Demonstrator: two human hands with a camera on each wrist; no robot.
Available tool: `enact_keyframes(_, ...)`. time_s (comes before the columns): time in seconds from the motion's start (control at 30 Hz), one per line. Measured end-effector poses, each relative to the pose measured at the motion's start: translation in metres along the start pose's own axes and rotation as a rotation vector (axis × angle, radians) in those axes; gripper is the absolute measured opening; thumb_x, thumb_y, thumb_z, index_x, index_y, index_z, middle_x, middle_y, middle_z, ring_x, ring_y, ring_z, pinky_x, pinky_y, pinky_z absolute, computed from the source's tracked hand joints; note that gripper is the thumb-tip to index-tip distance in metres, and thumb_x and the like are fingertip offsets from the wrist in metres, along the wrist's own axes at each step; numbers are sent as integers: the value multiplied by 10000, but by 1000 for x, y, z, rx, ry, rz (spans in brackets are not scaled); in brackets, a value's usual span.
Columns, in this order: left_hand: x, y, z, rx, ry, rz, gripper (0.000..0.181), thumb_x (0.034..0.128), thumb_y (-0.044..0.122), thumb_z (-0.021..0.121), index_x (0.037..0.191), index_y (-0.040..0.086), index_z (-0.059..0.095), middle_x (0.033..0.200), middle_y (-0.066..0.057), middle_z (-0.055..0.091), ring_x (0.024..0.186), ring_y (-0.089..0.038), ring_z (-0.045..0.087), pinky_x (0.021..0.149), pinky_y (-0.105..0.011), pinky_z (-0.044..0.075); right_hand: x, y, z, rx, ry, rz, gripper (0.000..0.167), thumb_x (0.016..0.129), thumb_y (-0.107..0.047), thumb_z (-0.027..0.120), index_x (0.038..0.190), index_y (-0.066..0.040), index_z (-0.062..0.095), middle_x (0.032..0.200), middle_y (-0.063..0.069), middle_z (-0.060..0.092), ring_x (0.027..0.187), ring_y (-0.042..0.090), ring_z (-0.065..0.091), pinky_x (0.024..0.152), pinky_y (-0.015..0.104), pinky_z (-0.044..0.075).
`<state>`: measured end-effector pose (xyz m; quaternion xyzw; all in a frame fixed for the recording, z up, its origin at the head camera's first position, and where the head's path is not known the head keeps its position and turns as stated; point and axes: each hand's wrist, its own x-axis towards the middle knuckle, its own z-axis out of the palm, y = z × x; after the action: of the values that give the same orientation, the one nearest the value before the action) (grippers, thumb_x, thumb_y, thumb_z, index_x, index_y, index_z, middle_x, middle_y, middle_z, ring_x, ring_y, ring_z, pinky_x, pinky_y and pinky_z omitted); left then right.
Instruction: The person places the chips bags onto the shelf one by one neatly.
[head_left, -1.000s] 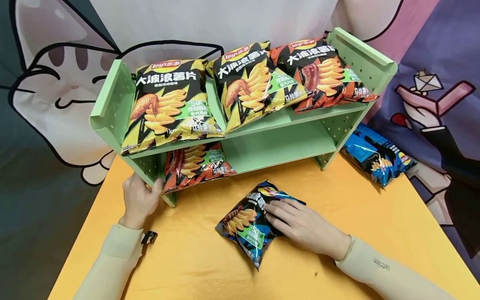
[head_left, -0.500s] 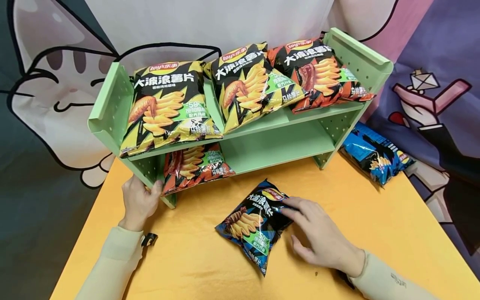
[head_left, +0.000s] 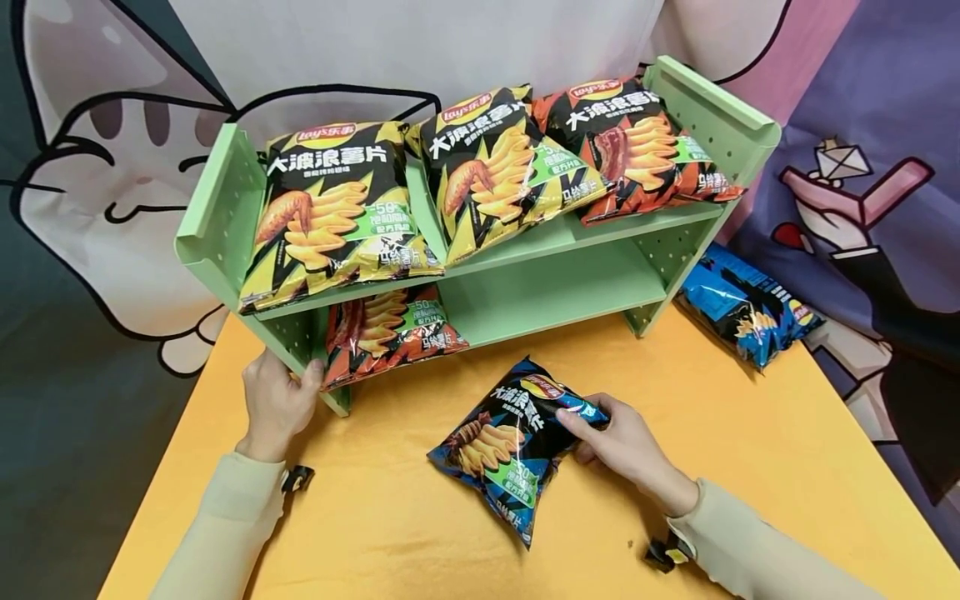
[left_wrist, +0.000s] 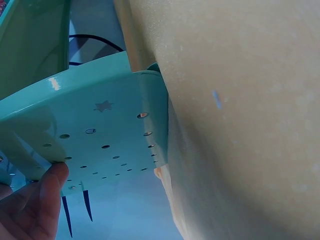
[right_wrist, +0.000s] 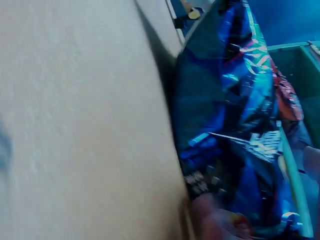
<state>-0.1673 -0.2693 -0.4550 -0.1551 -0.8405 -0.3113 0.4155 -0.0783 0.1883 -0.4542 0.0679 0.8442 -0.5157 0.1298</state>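
In the head view my right hand (head_left: 628, 444) pinches the right corner of a blue-and-black chip bag (head_left: 489, 446) lying on the yellow table, thumb on top and fingers beneath. The right wrist view shows that bag (right_wrist: 225, 115) close up, with blurred fingertips at its lower end. My left hand (head_left: 277, 402) grips the lower left side panel of the green two-tier shelf (head_left: 555, 293). In the left wrist view, fingers (left_wrist: 47, 197) of the left hand lie against the perforated green panel (left_wrist: 90, 125).
Two yellow-and-black bags (head_left: 330, 212) (head_left: 498, 171) and red-and-black bags (head_left: 626, 150) fill the upper tier. One red-and-black bag (head_left: 393, 329) lies at the left of the lower tier. Another blue bag (head_left: 746, 308) rests on the table right of the shelf.
My right hand first lay over the blue bag, then drew back to the right, and now pinches its corner. The bag's front is more exposed. My left hand has kept its grip on the shelf.
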Motion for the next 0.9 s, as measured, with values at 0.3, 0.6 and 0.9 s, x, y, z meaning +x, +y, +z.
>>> enact_keyframes(0.3, 3, 3, 0, -8, -22, 6, 633, 949, 563, 464, 995, -45, 637, 729, -189, 621, 520, -288, 523, 451, -439, 374, 13, 14, 12, 324, 32, 89, 496, 852, -373, 846, 1140, 12, 726, 785, 76, 765, 517, 172, 688, 530, 283, 568)
enact_keyframes(0.6, 3, 3, -2, -9, -16, 2, 671, 951, 597, 454, 981, -48, 636, 706, -180, 612, 499, -253, 478, 435, -389, 343, 42, 13, -14, 272, -214, -17, 329, 900, -241, 807, 1092, 24, 773, 847, 24, 787, 615, 92, 646, 566, 244, 518)
enact_keyframes(0.9, 3, 2, -2, -10, -23, -11, 637, 943, 564, 471, 1000, -46, 644, 737, -189, 640, 518, -268, 510, 448, -396, 366, 87, -3, -43, 250, -428, -14, 286, 928, -203, 764, 684, -122, 637, 702, -59, 652, 703, 97, 601, 693, 232, 488)
